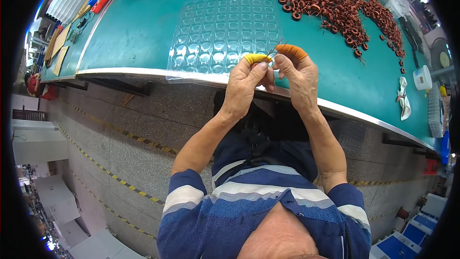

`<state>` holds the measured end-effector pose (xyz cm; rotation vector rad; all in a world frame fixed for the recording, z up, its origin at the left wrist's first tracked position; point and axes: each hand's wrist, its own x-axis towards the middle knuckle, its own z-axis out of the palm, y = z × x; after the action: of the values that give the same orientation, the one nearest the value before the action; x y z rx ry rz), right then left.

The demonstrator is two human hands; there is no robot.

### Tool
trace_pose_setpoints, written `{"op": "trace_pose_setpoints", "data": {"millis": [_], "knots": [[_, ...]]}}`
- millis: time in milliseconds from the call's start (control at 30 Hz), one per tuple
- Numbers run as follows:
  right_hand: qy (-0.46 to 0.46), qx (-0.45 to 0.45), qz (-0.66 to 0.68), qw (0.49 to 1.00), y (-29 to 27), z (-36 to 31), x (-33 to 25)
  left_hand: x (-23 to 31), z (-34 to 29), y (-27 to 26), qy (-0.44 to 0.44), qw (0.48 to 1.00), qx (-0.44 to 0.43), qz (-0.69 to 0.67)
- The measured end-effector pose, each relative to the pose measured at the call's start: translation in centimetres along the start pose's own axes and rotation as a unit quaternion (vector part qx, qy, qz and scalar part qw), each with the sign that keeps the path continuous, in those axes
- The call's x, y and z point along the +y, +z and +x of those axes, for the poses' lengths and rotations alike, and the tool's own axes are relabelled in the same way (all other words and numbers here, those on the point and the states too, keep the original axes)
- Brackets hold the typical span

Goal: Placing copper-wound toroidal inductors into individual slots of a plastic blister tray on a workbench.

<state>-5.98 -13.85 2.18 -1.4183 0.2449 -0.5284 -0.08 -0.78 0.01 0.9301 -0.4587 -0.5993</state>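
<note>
In the narrow grip of the left hand point(241, 89), holds a reddish coil point(255, 65) over the clear tray's point(211, 31) near right part, has right hand point(304, 81) beside its wires point(275, 48) with closure unclear, seems early with pockets unfilled and a coil heap point(314, 1) loose farther right, and has open bench point(129, 34) leftward.

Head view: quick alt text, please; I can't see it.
The left hand pinches a mostly hidden reddish part with thin wires, the right hand beside it, near the edge of a green table. Beyond lies a clear tray of round pockets; reddish ring-shaped coils are heaped rightward.
</note>
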Motion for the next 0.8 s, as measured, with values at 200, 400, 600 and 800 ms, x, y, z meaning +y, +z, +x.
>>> {"op": "trace_pose_setpoints", "data": {"millis": [200,400,600,800], "knots": [[0.001,-0.015,0.011,1.0,1.2,0.5,0.0,-0.2,0.0,-0.2,0.051,0.998,0.023,0.012],[0.016,-0.01,0.113,0.993,1.9,0.6,0.9,0.3,-0.3,0.5,0.075,0.994,0.054,-0.051],[-0.034,0.043,-0.017,0.998,2.6,0.4,-0.7,0.6,-0.5,-0.4,0.081,0.992,0.092,0.022],[-0.032,-0.028,-0.1,0.994,3.7,2.0,-1.1,0.9,0.8,-1.6,0.101,0.975,0.085,0.178]]}}
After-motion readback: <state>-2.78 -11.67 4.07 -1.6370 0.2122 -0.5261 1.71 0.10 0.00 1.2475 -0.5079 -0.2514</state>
